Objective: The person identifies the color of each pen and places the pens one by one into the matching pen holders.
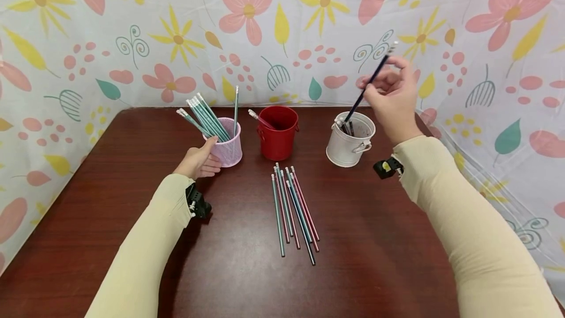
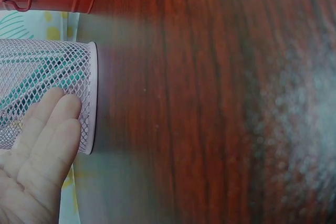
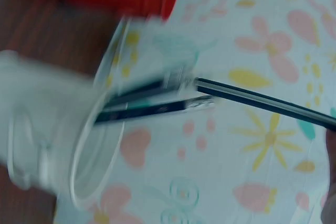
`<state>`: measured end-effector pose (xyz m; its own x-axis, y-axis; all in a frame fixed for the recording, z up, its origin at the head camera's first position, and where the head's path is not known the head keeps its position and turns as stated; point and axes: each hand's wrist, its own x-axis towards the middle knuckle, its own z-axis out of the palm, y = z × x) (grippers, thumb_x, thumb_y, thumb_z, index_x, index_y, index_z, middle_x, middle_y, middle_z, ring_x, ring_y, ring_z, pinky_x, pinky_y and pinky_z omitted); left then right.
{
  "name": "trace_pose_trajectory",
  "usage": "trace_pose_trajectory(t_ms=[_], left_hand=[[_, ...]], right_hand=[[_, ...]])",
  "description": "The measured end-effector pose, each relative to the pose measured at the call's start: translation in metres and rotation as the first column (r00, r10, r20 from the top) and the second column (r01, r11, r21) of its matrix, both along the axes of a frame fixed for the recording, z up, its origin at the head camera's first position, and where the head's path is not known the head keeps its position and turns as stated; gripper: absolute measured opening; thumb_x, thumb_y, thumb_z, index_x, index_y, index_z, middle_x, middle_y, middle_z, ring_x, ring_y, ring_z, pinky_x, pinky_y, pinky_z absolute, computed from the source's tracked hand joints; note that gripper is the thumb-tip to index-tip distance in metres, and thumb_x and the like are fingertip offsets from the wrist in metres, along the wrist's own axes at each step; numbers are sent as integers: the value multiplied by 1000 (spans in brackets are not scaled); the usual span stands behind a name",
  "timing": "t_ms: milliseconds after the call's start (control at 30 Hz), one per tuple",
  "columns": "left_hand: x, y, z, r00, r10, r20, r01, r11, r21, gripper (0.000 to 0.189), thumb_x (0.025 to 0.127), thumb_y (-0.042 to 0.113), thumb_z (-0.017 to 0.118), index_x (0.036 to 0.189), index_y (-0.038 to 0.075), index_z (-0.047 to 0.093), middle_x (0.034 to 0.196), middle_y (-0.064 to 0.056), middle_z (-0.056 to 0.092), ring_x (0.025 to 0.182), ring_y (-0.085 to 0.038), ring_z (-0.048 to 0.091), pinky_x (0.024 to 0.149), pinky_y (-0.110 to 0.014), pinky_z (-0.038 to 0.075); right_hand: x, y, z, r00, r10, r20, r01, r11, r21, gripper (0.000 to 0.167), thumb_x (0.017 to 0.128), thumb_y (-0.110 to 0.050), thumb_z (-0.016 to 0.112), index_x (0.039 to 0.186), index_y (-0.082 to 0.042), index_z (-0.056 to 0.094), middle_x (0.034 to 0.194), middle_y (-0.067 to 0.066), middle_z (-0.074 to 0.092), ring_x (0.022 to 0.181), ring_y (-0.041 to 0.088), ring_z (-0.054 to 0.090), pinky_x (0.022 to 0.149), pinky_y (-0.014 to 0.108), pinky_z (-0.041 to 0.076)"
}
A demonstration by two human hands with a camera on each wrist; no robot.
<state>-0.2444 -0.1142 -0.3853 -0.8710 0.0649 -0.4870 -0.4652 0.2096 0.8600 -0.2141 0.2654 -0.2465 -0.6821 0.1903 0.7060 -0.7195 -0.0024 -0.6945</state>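
Note:
Over the white metal bucket (image 1: 342, 150), my right hand (image 1: 395, 102) pinches a dark blue pencil (image 1: 374, 78), its white eraser end up and its lower end at the bucket's mouth. Two dark pencils (image 3: 152, 109) stick out of that bucket in the right wrist view. On the left, my left hand (image 1: 200, 162) rests against the pink mesh cup (image 1: 230, 153), fingers straight along its side and thumb near the rim. Several teal pencils (image 1: 204, 116) lean in the cup. In the left wrist view, the fingertips (image 2: 67, 106) lie on the mesh.
Between the two containers stands a red bucket (image 1: 277, 141) with a pink pencil (image 1: 266, 121) in it. Several loose teal, pink and dark blue pencils (image 1: 287, 205) lie on the brown table (image 1: 229, 269). A floral cloth (image 1: 282, 28) hangs behind the table's back edge.

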Motion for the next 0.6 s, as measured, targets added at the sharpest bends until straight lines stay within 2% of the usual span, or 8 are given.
trace_pose_trajectory(t_ms=[133,233,300,400,467,533,600], left_hand=[[1,0,-1,1000,0,1,0,1000,-4,78,95,56,40,122,-15,50,76,-6,65,76,-19,67,83,-36,54],[2,0,-2,1000,3,4,-3,1000,-5,77,95,56,39,122,-15,50,75,-6,65,75,-19,67,85,-37,53],[2,0,-2,1000,7,5,-7,1000,-3,77,95,56,40,121,-15,51,75,-6,65,75,-18,67,85,-37,53],[1,-1,-2,1000,15,8,-15,1000,-1,76,95,56,40,119,-14,52,74,-6,65,74,-18,67,84,-36,54],[1,-1,-2,1000,10,8,-10,1000,-2,76,95,57,40,119,-14,52,73,-5,65,74,-18,67,83,-36,54],[0,-1,-2,1000,9,7,-9,1000,-1,76,94,57,40,118,-14,52,72,-5,65,74,-18,67,82,-35,54],[-1,0,-2,1000,8,7,-8,1000,3,75,94,57,41,118,-14,53,72,-5,65,74,-18,67,81,-35,54]], right_hand=[[-9,14,7,986,-150,-71,147,988,-42,42,73,18,45,106,-7,46,69,6,63,61,16,64,60,20,53],[-13,24,9,979,-196,-57,192,979,-70,40,73,18,45,105,-7,44,70,9,62,61,19,64,61,22,53],[-15,30,6,970,-239,-42,238,971,-19,40,73,16,44,105,-7,43,71,7,62,62,18,64,63,21,53],[-18,37,-7,963,-268,5,268,962,47,39,74,16,47,106,-6,41,72,4,62,64,15,63,63,18,52],[-20,42,-20,951,-309,4,306,942,140,39,76,16,48,106,-7,39,73,-1,61,66,10,62,63,15,50],[-21,45,-34,947,-320,28,308,930,200,40,76,16,47,106,-8,39,74,-5,60,67,6,60,63,13,49],[-21,46,-47,941,-337,33,313,904,289,40,75,17,46,106,-8,39,76,-6,59,68,2,59,65,11,49]])
